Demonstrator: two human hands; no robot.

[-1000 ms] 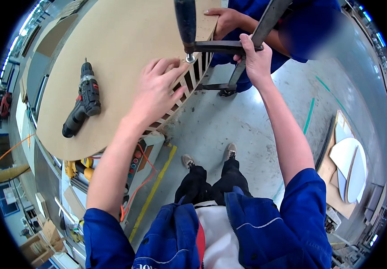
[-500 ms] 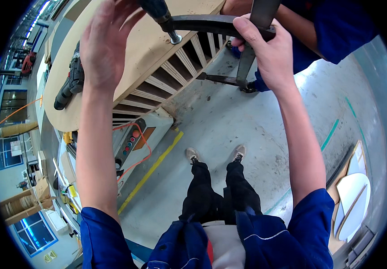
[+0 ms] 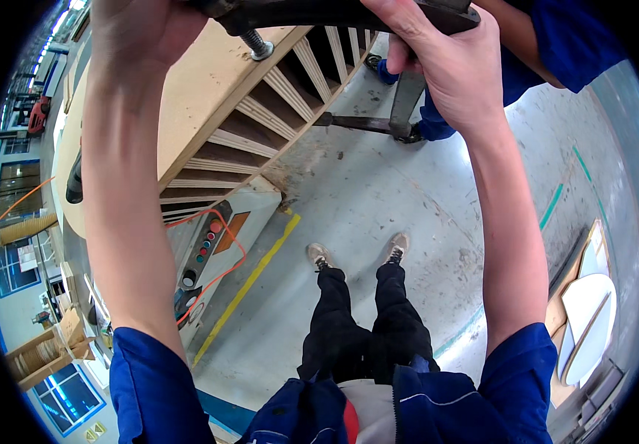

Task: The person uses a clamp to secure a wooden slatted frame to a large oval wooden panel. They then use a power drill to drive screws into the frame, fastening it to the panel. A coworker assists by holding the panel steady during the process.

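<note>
A big black bar clamp point(image 3: 297, 15) crosses the top of the picture. My right hand point(image 3: 449, 55) is wrapped round its upper arm, where the arm meets the bar. At the other end of that arm, a threaded screw with a round metal pad point(image 3: 262, 50) comes down at the edge of a curved wooden piece point(image 3: 223, 81) with layered ribs. The clamp's lower arm point(image 3: 360, 124) shows past the ribbed side. My left hand point(image 3: 138, 37) is beside the screw end, its fingers mostly cut off by the upper edge, so its grip is hidden.
Another person's forearm point(image 3: 516, 41) and blue sleeve point(image 3: 579, 44) are close by my right hand. A dark tool end point(image 3: 74, 181) pokes out beside my left forearm. Below the ribs stands a button panel point(image 3: 207, 244) with an orange cord point(image 3: 242, 248). White panels point(image 3: 590, 325) lie at right.
My left hand has moved up and left, partly out of the picture. The clamp's screw handle has left view at the top, and the drill is now mostly behind my left forearm.
</note>
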